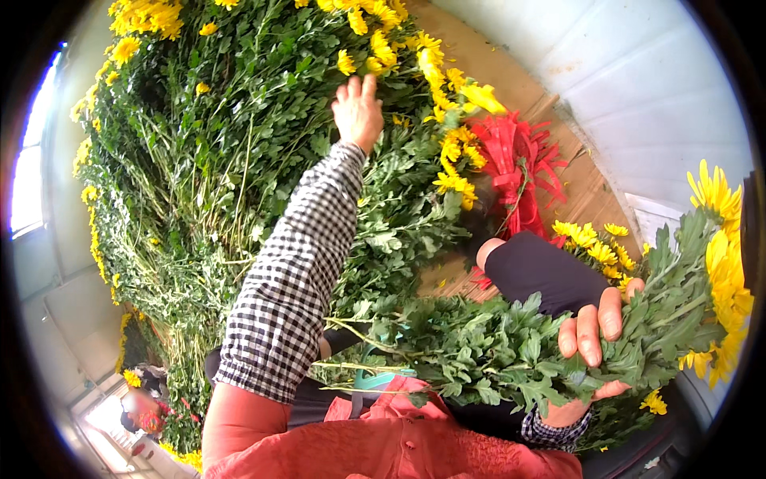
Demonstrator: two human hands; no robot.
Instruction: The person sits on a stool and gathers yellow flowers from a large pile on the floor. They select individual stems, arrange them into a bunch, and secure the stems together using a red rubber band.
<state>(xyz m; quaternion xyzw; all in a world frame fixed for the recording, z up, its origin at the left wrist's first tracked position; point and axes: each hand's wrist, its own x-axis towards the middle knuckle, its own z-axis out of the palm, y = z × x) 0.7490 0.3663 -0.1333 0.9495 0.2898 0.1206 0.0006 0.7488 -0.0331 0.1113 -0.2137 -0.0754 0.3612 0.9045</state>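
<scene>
My left hand [359, 114], in a black-and-white checkered sleeve, is stretched over a large heap of cut yellow chrysanthemums [227, 132] with long leafy green stems. Its fingers are slightly apart, near a few yellow blooms, and nothing shows in its grasp. At the right, my right hand [592, 335] is wrapped around a bunch of yellow chrysanthemums [508, 353]. That bunch lies across in front of my red top, its blooms to the right and its cut stem ends to the left.
Red plastic strips [517, 173], gathered in a bundle, lie on the brown boards [574, 173] right of the heap. More yellow chrysanthemums [598, 248] are beside my dark-clad leg [541, 269]. A pale wall [628, 78] curves along the right. Another person [140, 413] is at the far lower left.
</scene>
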